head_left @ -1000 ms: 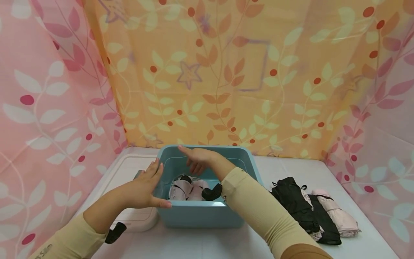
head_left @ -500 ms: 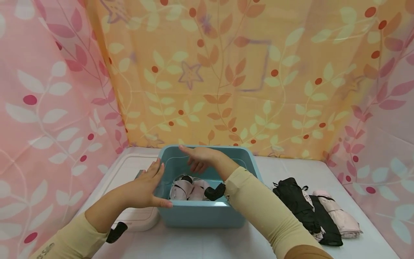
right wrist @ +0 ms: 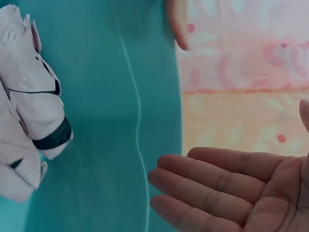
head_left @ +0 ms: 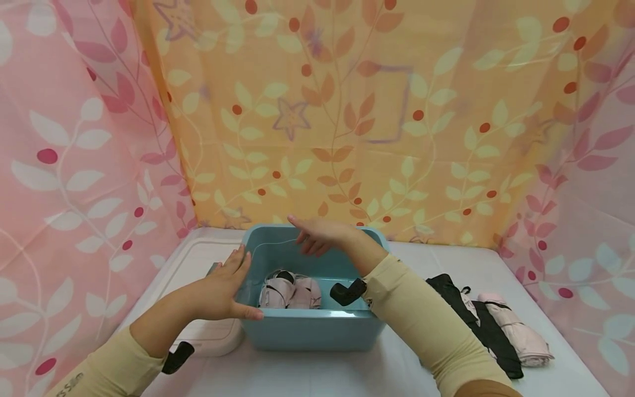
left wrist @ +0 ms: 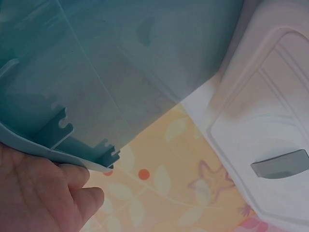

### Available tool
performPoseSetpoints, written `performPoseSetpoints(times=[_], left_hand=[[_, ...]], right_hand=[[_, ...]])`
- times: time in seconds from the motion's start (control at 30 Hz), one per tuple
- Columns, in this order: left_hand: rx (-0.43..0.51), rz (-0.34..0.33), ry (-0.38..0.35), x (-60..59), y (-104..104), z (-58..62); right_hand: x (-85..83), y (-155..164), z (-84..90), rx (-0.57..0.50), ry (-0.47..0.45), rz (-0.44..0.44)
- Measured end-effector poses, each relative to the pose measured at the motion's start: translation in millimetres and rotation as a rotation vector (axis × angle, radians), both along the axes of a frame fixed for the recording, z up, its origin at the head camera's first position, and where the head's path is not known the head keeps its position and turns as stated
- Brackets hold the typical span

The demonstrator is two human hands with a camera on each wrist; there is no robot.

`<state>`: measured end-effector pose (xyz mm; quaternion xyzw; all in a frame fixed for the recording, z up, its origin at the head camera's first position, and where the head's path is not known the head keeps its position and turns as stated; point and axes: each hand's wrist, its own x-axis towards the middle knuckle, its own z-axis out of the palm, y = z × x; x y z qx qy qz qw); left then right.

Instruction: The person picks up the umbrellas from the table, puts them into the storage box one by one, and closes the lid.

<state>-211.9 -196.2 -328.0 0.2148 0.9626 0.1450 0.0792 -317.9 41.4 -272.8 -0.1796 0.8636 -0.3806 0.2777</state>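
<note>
My left hand (head_left: 218,292) rests at the near left corner of a blue plastic bin (head_left: 310,333), fingers spread along its left side and thumb on the front rim. In the left wrist view its fingers (left wrist: 75,176) lie right under the rim. Over the inside of the bin hovers my right hand (head_left: 324,236), which holds nothing. The right wrist view shows those fingers (right wrist: 212,188) extended, palm turned to the camera. Two rolled pale pink fabric bundles (head_left: 306,293) with black bands lie side by side in the bin's left half.
A white lid (head_left: 198,251) with a grey latch (left wrist: 282,164) lies left of the bin. On the white table to the right are a black cloth bundle (head_left: 501,336) and another pale pink roll (head_left: 521,331). A yellow patterned curtain (head_left: 342,121) hangs behind.
My right hand has shifted right and a little up over the bin, showing more of the pink bundles; its sleeve now covers part of the black cloth. The left hand stays in place.
</note>
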Motion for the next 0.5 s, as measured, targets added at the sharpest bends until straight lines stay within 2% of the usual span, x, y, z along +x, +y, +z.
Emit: performPoseSetpoints(times=[0.2, 0.5], left_hand=[[0.001, 0.001, -0.004, 0.3, 1, 0.1], [0.007, -0.012, -0.001, 1.7, 1, 1.0]], right_hand=[[4.2, 24, 12.3, -0.041, -0.001, 0.003], [13.5, 62, 36.3, -0.076, 0.069, -0.067]])
